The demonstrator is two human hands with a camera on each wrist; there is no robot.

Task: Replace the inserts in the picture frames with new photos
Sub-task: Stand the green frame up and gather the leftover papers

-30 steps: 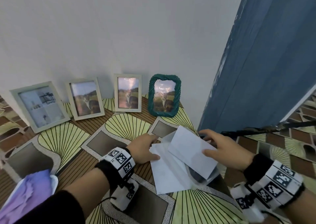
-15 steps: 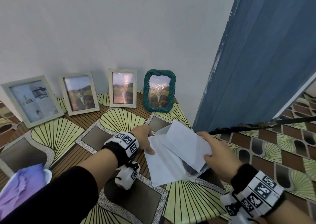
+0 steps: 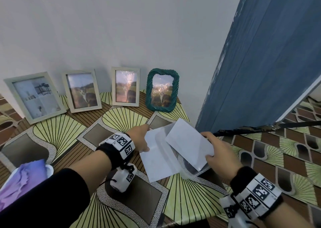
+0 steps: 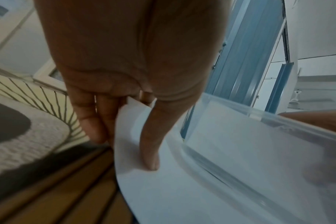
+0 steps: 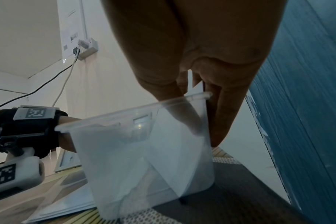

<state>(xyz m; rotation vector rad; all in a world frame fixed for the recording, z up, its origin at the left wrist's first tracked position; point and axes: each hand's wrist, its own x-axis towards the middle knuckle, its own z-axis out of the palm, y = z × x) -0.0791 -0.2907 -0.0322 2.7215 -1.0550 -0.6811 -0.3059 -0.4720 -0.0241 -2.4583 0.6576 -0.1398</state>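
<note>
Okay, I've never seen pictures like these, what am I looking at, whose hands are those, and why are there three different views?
No machine: a person wearing cameras. The wide picture comes from a head camera; the two close ones from cameras strapped to each wrist, looking along the fingers. On the patterned table, four picture frames lean against the wall; the green frame stands at the right end. The left hand pinches a white sheet between thumb and fingers. The right hand holds another white sheet together with a clear plastic sleeve. A purple cloth lies at the lower left.
</note>
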